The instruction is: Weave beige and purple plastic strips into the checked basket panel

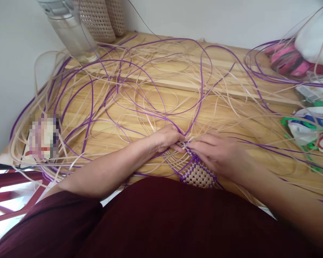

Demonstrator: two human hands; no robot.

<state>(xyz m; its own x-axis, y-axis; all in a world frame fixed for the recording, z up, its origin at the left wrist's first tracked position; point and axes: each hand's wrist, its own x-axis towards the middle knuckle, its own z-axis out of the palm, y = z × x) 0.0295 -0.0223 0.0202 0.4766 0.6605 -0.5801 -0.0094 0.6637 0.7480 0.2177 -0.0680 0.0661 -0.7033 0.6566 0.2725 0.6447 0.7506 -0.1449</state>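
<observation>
Taking the woven piece [197,175] as the clock's centre, right up against the dark red shirt [161,218] at the near edge of the table, tangling looks like the big worry here. The left hand [169,138], just off at 10 to 11 o'clock, is nearly closed, the piece's top corner pinched between thumb and fingers. The right hand [217,151], at about 1 o'clock, is half curled with its fingertips bunched at that same corner; whether a strip is gripped there can't be told, it's too blurred. If that pinch gets loosened, the last crossings could be slackened, and the pattern might be thrown off if a purple strip [201,77] gets mixed up with a pale one. Loose ends are sprawled from 9 round to 3 o'clock, so a long pull could easily be snagged or kinked. Some are looped round the clear bottle [71,34] at 10 o'clock, which could be tipped by a hard tug.
</observation>
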